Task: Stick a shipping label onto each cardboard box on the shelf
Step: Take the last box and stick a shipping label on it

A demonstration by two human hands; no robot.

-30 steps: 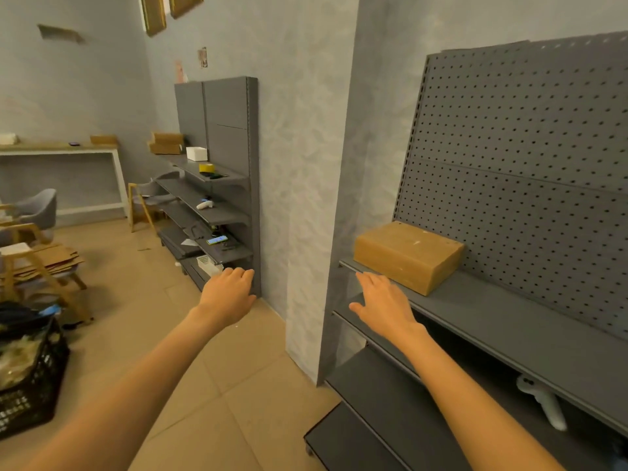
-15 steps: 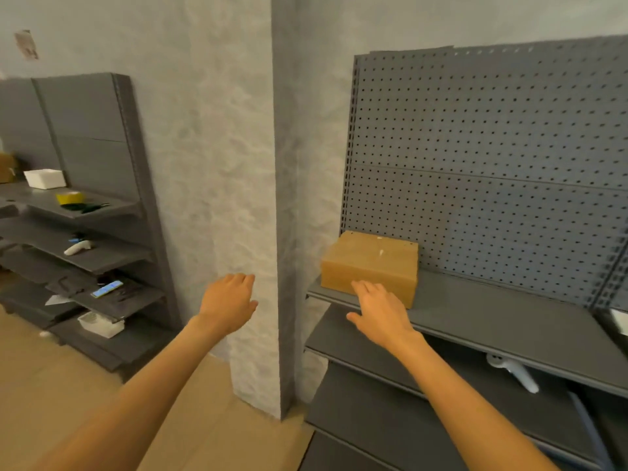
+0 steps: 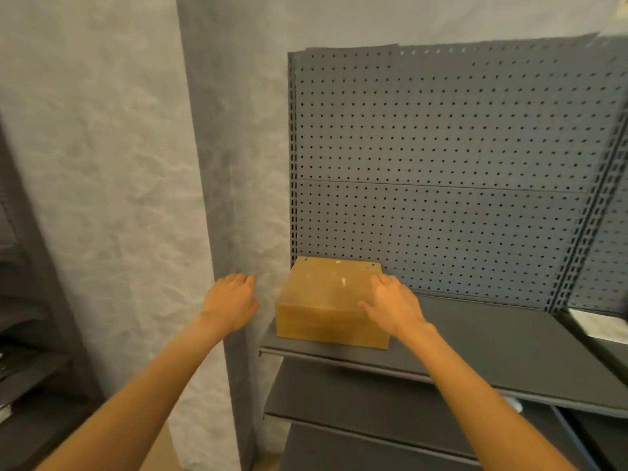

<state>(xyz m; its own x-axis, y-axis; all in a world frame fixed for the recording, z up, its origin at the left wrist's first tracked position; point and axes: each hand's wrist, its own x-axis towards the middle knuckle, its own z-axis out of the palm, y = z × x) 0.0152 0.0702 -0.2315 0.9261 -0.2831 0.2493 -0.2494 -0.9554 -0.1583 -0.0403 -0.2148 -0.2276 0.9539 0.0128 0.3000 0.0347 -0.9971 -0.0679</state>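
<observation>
Our right hand (image 3: 390, 305) is over the right part of the brown rectangular cardboard box (image 3: 326, 300), fingers spread and fairly straight, gripping nothing; whether the palm actually touches the lid we cannot tell. Our left hand (image 3: 229, 300) hangs in the air just left of the box, clear of it, fingers loosely bent and holding nothing. So the hands sit apart, one on each side of the box, which reads to us as a setup for taking it from both sides or steadying it.

The box sits at the far left end of the grey metal shelf (image 3: 509, 345), its back edge against or just before the grey perforated back panel (image 3: 441, 164). That leaves its top face open to us, the obvious place for a label. We see a small pale mark on the lid, but nothing we would call a shipping label, and neither hand carries one, so labelling looks not yet started.

Left of the shelf stands a grey textured wall column (image 3: 231, 164). Lower dark shelves (image 3: 356, 402) sit below.
</observation>
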